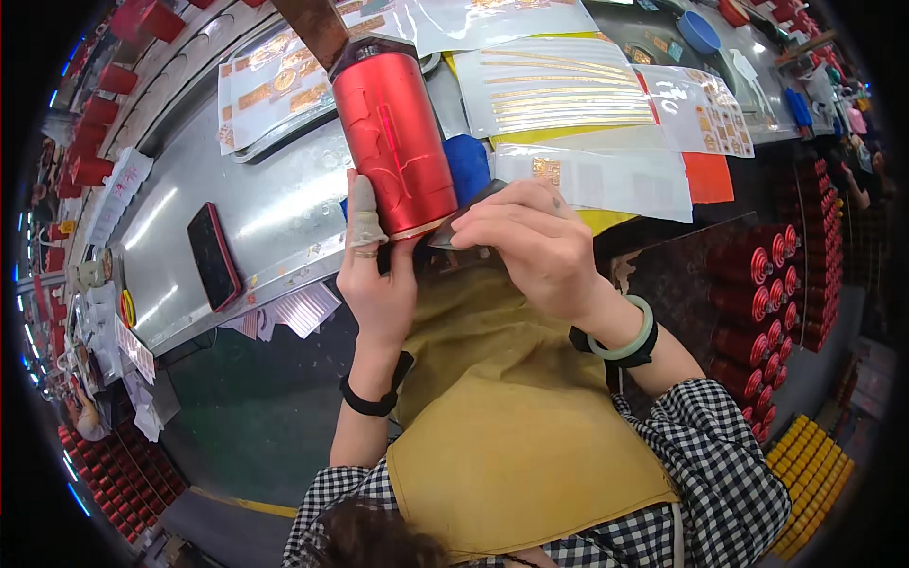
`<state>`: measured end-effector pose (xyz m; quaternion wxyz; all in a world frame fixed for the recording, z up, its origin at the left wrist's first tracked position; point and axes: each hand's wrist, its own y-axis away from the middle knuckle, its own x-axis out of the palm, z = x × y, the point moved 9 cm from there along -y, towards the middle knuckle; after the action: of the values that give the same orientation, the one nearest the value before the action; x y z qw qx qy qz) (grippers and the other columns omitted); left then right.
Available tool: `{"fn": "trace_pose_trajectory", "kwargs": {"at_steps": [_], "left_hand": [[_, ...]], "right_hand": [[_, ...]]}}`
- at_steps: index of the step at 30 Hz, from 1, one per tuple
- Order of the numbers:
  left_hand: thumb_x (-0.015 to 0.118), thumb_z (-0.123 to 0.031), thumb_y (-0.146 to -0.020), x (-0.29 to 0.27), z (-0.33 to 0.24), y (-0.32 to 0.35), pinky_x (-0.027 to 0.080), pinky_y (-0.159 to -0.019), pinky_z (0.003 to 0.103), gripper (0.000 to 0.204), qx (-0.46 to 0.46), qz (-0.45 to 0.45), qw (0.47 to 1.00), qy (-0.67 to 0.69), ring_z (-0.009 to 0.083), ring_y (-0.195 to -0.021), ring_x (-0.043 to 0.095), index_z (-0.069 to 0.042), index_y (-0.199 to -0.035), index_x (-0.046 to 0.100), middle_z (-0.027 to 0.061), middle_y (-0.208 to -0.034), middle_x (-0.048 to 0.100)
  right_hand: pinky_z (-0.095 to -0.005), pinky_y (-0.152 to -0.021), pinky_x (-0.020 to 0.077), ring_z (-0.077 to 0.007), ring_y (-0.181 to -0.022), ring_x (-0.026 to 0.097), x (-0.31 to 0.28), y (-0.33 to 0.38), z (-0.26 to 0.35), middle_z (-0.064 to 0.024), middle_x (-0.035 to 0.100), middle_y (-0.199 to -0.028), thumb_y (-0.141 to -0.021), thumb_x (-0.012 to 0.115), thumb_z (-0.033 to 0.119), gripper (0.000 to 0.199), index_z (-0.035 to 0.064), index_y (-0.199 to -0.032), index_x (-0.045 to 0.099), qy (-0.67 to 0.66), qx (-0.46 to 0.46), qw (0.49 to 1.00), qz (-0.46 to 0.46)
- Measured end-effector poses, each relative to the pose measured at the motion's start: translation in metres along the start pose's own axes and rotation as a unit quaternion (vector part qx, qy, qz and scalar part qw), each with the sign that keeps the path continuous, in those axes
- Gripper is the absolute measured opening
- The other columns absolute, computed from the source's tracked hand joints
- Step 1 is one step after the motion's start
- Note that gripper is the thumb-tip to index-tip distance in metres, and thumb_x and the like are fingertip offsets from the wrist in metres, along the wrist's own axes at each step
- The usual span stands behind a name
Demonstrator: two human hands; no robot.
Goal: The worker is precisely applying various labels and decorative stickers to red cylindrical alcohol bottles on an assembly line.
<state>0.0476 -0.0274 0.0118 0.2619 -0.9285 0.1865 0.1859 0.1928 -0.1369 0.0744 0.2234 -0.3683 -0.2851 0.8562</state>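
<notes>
A glossy red cylinder [388,142] with raised shapes on its side lies over the metal table's near edge, its near end toward me. A thin gold band [422,228] runs round that near end. My left hand [375,275] grips the cylinder's near end from the left and below; pale covers wrap one or more of its fingers. My right hand [540,248] pinches a dark, thin flat piece [471,216], its edge close to the gold band at the right. Whether the piece touches the band is hard to see. Beside the cylinder sits a blue cloth-like thing [466,167].
Clear sheets with gold strips [563,87] lie beyond my right hand, over yellow and red sheets. A phone [214,256] rests on the metal table [284,204] at left. A brown bar [314,28] meets the cylinder's far end. Red cylinders [757,303] stand stacked at right.
</notes>
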Motion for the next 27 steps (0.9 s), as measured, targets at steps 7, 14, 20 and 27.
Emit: {"fn": "trace_pose_trajectory", "kwargs": {"at_steps": [7,14,20,27], "left_hand": [[0.077,0.001,-0.087,0.003,0.007,0.002,0.049,-0.11,0.043,0.068,-0.037,0.003,0.999,0.032,0.0393,-0.141,0.052,0.001,-0.15,0.052,0.024,-0.156,0.049],[0.076,0.005,-0.085,0.004,-0.031,-0.009,0.048,-0.112,0.044,0.069,0.124,-0.006,0.987,-0.098,0.0418,-0.142,0.05,0.001,-0.149,0.052,0.0243,-0.157,0.048],[0.074,0.005,-0.087,0.001,0.0,0.002,0.049,-0.11,0.042,0.067,0.005,0.019,0.999,-0.039,0.0389,-0.141,0.052,0.002,-0.15,0.051,0.0246,-0.157,0.048],[0.075,0.005,-0.086,0.004,-0.009,-0.004,0.05,-0.109,0.04,0.068,0.022,-0.003,0.999,-0.025,0.0353,-0.141,0.054,0.001,-0.151,0.051,0.0239,-0.158,0.047]], "right_hand": [[-0.0349,-0.08,0.0537,-0.0232,-0.087,0.071,-0.001,-0.005,0.004,-0.006,0.077,-0.092,-0.073,0.07,-0.008,0.022,0.0051,-0.09,0.076,-0.012,-0.004,1.0,0.0],[-0.0346,-0.08,0.0539,-0.0231,-0.087,0.071,-0.002,-0.007,0.004,-0.0054,0.077,-0.092,-0.073,0.07,-0.008,0.022,0.0057,-0.09,0.076,-0.006,0.001,1.0,0.003],[-0.0347,-0.08,0.0542,-0.0238,-0.087,0.071,-0.002,-0.004,-0.005,-0.0064,0.077,-0.092,-0.074,0.071,-0.009,0.023,0.0051,-0.091,0.076,-0.017,0.016,1.0,0.012],[-0.0351,-0.08,0.0546,-0.0242,-0.087,0.071,-0.004,-0.005,-0.007,-0.007,0.077,-0.092,-0.074,0.071,-0.01,0.023,0.0045,-0.091,0.076,-0.029,0.032,0.999,0.009]]}}
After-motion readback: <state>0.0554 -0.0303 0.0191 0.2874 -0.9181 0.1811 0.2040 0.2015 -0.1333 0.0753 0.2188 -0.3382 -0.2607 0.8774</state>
